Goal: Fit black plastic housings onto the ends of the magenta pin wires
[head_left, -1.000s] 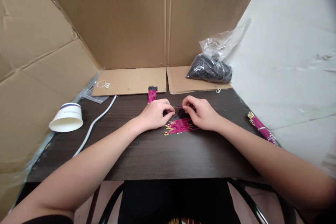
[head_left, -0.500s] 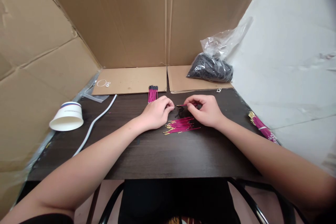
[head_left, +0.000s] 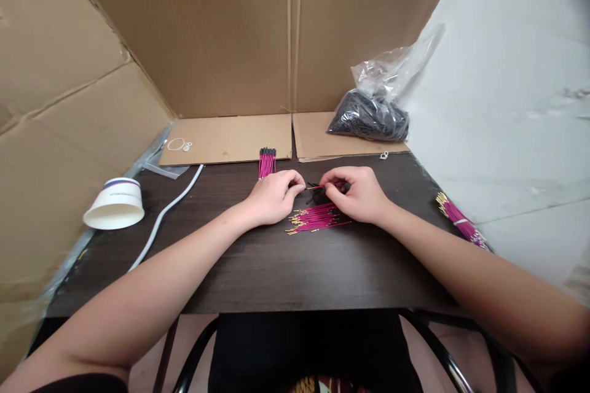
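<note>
One wire (head_left: 318, 186), likely bendy, pinch near its end! Your right hand (head_left: 358, 193) clamps it; left hand (head_left: 275, 198) closed, contents unclear.

Tabletop (head_left: 286, 276): dark brown, faint wood grain. Loose wires (head_left: 318, 217) at tabletop's middle: magenta, gold tips at left ends. Single wire (head_left: 317, 187) in right hand (head_left: 357, 194): magenta, gold-tipped. Small tubes (head_left: 319, 195) beside it: black. Wire bunch (head_left: 267, 164) toward far edge: magenta, black far ends. Tied bundle (head_left: 461, 222) by right edge: magenta, gold ends, white band. Bag (head_left: 369, 116) near far right corner: clear plastic, blackish contents. Cup (head_left: 115, 204) by left edge: white, blue stripe. Cable (head_left: 163, 214): pale grey. Cardboard sheet (head_left: 225, 140) along far edge: plain tan.
</note>
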Motion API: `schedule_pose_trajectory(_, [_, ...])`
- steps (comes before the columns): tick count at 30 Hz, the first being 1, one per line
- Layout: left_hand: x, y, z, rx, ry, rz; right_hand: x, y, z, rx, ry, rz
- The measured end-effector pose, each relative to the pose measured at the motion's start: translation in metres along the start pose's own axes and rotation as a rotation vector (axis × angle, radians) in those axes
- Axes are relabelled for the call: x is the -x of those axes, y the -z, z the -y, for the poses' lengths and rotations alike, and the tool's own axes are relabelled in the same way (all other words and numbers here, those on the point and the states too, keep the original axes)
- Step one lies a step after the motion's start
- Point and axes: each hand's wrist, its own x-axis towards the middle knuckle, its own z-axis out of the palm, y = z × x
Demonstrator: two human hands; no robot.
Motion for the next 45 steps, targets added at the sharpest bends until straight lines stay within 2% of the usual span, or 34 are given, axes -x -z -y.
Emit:
schedule_pose_trajectory(15, [-0.001, -0.005, -0.001, 0.309, 0.100, 0.002, 0.001, 0.001, 0.002, 0.019, 0.144, 0.022])
schedule_pose_trajectory(23, [-0.007, -0.008, 0.005, 0.464, 0.129, 0.021, -0.001, 0.004, 0.007, 0.024, 0.222, 0.007])
schedule_pose_trajectory(31, [-0.009, -0.006, 0.002, 0.540, 0.159, 0.029, -0.001, 0.006, 0.013, 0.023, 0.325, -0.002])
schedule_pose_trajectory(45, [-0.007, -0.005, -0.001, 0.591, 0.174, 0.024, 0.001, 0.006, 0.013, 0.012, 0.245, 0.027])
